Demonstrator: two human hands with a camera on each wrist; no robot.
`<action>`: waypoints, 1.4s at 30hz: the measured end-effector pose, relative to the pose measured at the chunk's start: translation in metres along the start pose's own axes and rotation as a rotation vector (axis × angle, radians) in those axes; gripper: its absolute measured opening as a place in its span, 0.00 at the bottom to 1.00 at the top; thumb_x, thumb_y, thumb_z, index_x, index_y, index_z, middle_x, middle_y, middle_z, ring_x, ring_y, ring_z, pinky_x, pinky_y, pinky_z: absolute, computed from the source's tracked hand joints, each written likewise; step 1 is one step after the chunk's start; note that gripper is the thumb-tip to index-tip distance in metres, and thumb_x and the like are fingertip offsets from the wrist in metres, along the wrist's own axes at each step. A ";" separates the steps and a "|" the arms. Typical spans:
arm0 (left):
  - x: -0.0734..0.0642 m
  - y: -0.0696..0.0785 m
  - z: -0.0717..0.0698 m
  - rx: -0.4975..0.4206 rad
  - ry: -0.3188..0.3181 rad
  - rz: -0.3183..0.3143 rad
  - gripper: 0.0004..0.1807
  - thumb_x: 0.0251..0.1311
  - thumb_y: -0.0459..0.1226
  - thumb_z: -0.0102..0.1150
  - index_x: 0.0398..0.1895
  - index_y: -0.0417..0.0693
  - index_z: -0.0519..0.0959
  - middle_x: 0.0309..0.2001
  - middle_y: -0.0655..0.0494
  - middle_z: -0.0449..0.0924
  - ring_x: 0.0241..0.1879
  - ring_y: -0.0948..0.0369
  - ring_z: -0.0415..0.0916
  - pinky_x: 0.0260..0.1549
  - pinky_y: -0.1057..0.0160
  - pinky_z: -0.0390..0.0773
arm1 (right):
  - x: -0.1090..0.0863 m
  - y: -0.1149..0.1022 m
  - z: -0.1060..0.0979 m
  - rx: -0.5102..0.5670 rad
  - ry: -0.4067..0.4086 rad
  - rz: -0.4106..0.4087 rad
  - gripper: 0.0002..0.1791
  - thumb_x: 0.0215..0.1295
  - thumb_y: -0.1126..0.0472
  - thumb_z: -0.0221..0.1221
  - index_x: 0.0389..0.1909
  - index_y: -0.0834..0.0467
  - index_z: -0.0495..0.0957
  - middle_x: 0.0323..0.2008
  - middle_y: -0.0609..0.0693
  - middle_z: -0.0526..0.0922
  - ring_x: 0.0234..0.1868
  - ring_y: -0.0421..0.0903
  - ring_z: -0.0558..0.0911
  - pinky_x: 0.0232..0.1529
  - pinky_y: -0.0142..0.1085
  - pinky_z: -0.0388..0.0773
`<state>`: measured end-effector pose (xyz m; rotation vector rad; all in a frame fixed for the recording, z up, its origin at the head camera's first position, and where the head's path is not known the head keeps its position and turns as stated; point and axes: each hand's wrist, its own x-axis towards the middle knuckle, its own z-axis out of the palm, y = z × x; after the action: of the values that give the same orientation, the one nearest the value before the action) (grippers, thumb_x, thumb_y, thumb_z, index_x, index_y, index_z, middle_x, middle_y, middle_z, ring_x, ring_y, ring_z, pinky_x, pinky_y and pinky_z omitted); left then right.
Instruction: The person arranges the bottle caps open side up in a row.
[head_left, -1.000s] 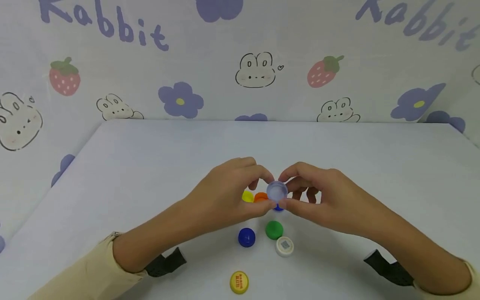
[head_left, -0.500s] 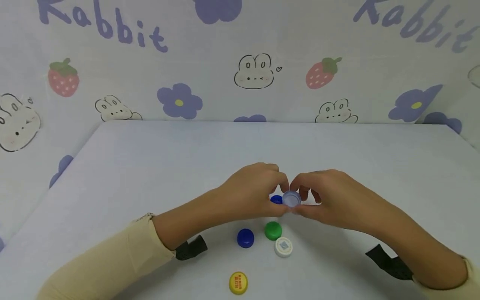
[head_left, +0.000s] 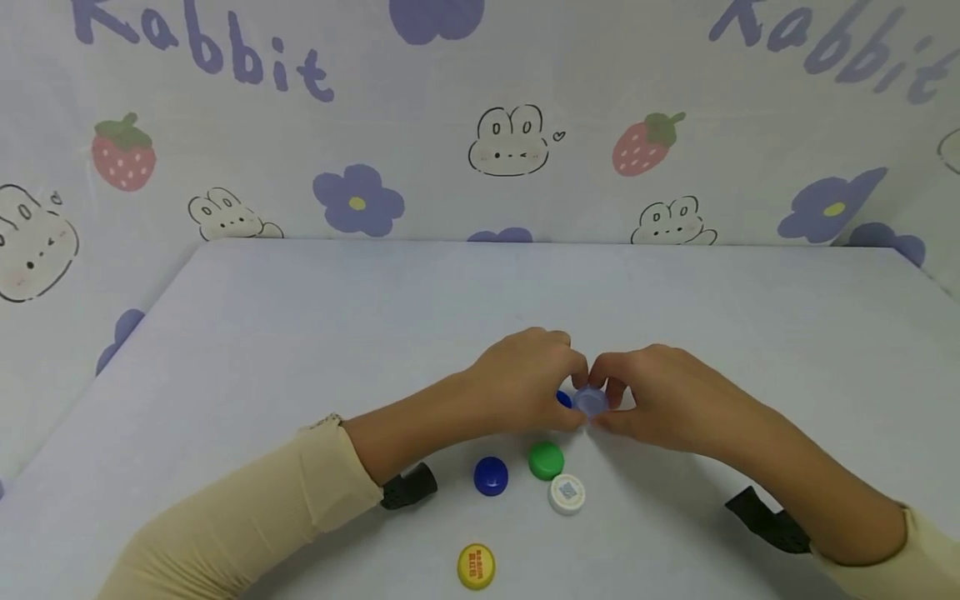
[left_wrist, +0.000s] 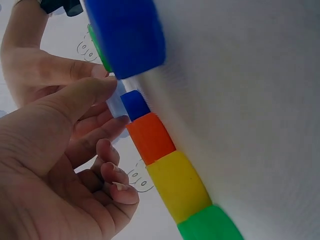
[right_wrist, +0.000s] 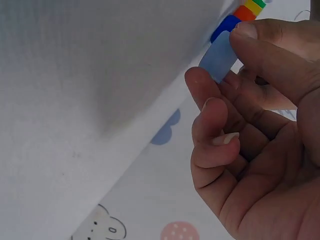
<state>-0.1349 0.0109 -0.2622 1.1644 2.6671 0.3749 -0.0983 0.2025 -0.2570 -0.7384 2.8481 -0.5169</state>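
A translucent light-blue bottle cap (head_left: 591, 402) sits between both hands, its open side facing up. My left hand (head_left: 521, 387) pinches its left side with thumb and index finger. From the right, my right hand (head_left: 667, 404) pinches it the same way. In the left wrist view, the cap stands at the end of a row, beside a blue cap (left_wrist: 135, 105). An orange cap (left_wrist: 151, 138), a yellow cap (left_wrist: 180, 186) and a green cap (left_wrist: 212, 225) continue that row. In the head view the left hand hides most of it.
Nearer the body lie a loose blue cap (head_left: 491, 476), a green cap (head_left: 546, 461), a white cap (head_left: 567, 494) touching the green one, and a yellow cap with red print (head_left: 476, 567). A patterned cloth (head_left: 420, 125) hangs behind the white table (head_left: 337, 308).
Both hands have brought the light-blue cap rightward and slightly nearer the body, to the right of the row's blue cap. The left hand has travelled furthest and now covers the orange and yellow caps.
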 end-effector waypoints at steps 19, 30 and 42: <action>0.002 -0.001 0.003 0.024 -0.030 -0.001 0.17 0.63 0.48 0.70 0.51 0.52 0.87 0.38 0.61 0.77 0.38 0.63 0.71 0.35 0.68 0.71 | 0.002 0.001 0.006 -0.033 0.007 0.011 0.13 0.57 0.59 0.75 0.42 0.56 0.84 0.26 0.39 0.79 0.31 0.42 0.76 0.33 0.38 0.74; 0.001 -0.001 0.004 0.016 -0.035 -0.006 0.17 0.63 0.48 0.70 0.52 0.52 0.87 0.41 0.60 0.78 0.40 0.63 0.71 0.35 0.69 0.71 | 0.002 0.000 0.007 -0.028 0.000 0.011 0.13 0.58 0.58 0.74 0.42 0.55 0.84 0.25 0.38 0.78 0.30 0.41 0.75 0.32 0.38 0.73; -0.006 -0.009 -0.002 -0.025 -0.016 -0.034 0.23 0.63 0.50 0.69 0.58 0.51 0.84 0.44 0.58 0.79 0.41 0.63 0.73 0.40 0.67 0.74 | 0.002 -0.003 0.004 -0.048 -0.048 0.075 0.26 0.55 0.54 0.76 0.53 0.57 0.82 0.28 0.40 0.80 0.33 0.44 0.77 0.35 0.40 0.77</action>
<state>-0.1374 -0.0002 -0.2629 1.1092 2.6566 0.3908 -0.0979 0.1974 -0.2594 -0.6395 2.8400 -0.4157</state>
